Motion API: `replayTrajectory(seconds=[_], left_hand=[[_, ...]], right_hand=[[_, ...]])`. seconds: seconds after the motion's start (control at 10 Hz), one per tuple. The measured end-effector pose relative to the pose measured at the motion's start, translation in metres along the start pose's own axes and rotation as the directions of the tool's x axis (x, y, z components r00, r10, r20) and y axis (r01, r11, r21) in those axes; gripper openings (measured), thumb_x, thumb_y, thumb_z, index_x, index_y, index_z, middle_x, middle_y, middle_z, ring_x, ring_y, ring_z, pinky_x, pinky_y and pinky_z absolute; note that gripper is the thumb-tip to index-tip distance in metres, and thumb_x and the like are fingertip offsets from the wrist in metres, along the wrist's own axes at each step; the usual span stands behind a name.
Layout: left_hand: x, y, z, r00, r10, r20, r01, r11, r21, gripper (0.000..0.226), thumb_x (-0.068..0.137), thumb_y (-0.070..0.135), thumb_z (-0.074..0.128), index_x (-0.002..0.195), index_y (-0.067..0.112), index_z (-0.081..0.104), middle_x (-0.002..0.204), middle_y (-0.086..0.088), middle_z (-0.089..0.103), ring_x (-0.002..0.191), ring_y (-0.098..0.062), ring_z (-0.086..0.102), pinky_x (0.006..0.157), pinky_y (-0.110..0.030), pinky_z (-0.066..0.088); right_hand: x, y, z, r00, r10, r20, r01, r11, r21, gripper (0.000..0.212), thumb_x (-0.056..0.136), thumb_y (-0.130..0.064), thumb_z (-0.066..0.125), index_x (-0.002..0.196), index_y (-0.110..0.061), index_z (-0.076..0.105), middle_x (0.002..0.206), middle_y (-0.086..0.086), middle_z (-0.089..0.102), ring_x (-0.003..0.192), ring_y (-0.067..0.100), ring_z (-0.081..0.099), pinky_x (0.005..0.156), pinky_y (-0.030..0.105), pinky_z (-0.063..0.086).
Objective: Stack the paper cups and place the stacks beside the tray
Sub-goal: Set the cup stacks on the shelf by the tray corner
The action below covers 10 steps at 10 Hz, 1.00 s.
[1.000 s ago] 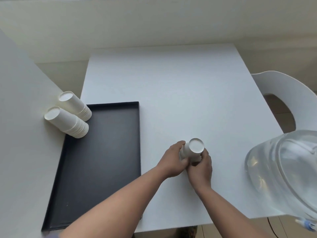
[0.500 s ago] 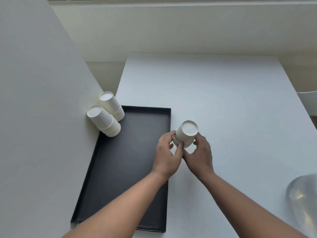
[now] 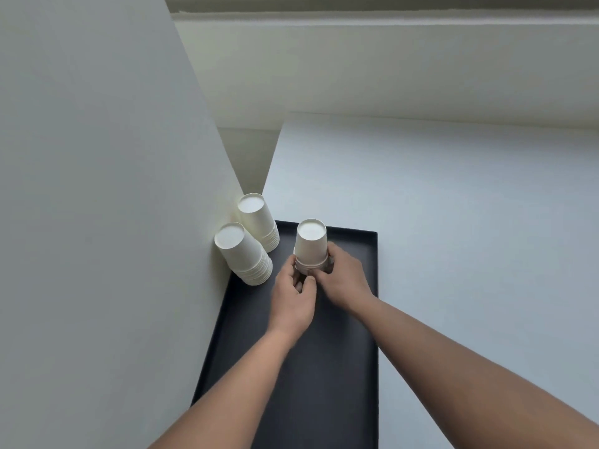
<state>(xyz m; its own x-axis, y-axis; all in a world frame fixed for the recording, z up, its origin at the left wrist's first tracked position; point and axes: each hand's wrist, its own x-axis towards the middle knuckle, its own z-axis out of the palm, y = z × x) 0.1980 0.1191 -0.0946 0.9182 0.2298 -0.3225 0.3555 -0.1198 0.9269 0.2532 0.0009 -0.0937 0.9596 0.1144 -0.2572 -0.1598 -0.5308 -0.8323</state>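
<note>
Gripping the light, easily crushed stack [image 3: 310, 246] low at its rims, both the left hand [image 3: 291, 294] and right hand [image 3: 345, 280] hold it over the tray [image 3: 356, 367]; gentle pressure suits.

Left hand [image 3: 291, 298]: reached forward from lower left, fingers curled round the base of the cup stack [image 3: 310, 246].
Right hand [image 3: 345, 280]: gripped the same base from the right, thumb meeting the left thumb.
Forearms: bare, converged toward the hands.
</note>
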Motion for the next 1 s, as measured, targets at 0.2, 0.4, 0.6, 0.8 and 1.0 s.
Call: replayTrajectory(seconds=[0.2, 0.4, 0.6, 0.8, 1.0], left_hand=[[0.016, -0.001, 0.001, 0.999, 0.034, 0.010, -0.034, 0.999, -0.014, 0.066, 0.084, 0.016, 0.046, 0.142, 0.047, 0.054, 0.135, 0.013, 0.068, 0.116, 0.003, 0.065, 0.101, -0.019, 0.048], [0.027, -0.006, 0.001, 1.000, 0.018, 0.000, -0.018, 0.998, -0.061, 0.075, 0.082, 0.019, 0.043, 0.154, 0.043, 0.040, 0.142, 0.017, 0.057, 0.095, 0.023, 0.056, 0.091, -0.004, 0.037], [0.027, -0.004, 0.000, 1.000, -0.005, -0.023, 0.005, 1.000, 0.009, 0.078, 0.091, -0.001, 0.042, 0.164, 0.026, 0.032, 0.163, 0.008, 0.045, 0.149, -0.002, 0.040, 0.127, -0.037, 0.030], [0.023, -0.002, -0.001, 0.998, -0.027, -0.057, 0.032, 0.994, 0.100, 0.076, 0.096, -0.001, 0.042, 0.166, 0.024, 0.026, 0.168, 0.003, 0.038, 0.155, -0.010, 0.032, 0.129, -0.039, 0.027], [0.004, 0.000, 0.006, 0.999, 0.028, -0.036, -0.018, 0.969, 0.248, 0.065, 0.105, 0.006, 0.045, 0.165, 0.021, 0.026, 0.170, -0.002, 0.030, 0.153, -0.019, 0.036, 0.126, -0.028, 0.027]], right_hand=[[0.026, -0.011, 0.014, 1.000, 0.027, -0.002, -0.027, 0.994, 0.106, 0.020, 0.083, -0.015, 0.071, 0.099, -0.027, 0.068, 0.093, -0.015, 0.075, 0.082, 0.001, 0.071, 0.071, 0.023, 0.055], [0.034, -0.014, 0.019, 0.998, 0.044, 0.039, -0.049, 0.988, 0.148, 0.037, 0.088, -0.005, 0.058, 0.110, -0.034, 0.068, 0.105, -0.020, 0.074, 0.091, -0.004, 0.070, 0.076, 0.017, 0.053], [0.038, -0.012, 0.015, 0.991, 0.019, 0.130, -0.035, 0.992, 0.118, 0.051, 0.089, 0.001, 0.046, 0.122, -0.033, 0.064, 0.111, -0.011, 0.074, 0.086, 0.010, 0.066, 0.082, 0.030, 0.053], [0.030, -0.013, 0.015, 0.981, 0.122, 0.148, -0.142, 0.981, 0.135, 0.072, 0.094, -0.001, 0.046, 0.161, -0.020, 0.028, 0.154, -0.006, 0.048, 0.130, 0.008, 0.055, 0.108, 0.035, 0.049], [0.000, -0.009, 0.006, 0.993, 0.042, 0.108, -0.041, 0.999, -0.010, 0.066, 0.101, -0.012, 0.049, 0.161, -0.016, 0.024, 0.163, 0.003, 0.037, 0.146, 0.015, 0.039, 0.120, 0.033, 0.032]])
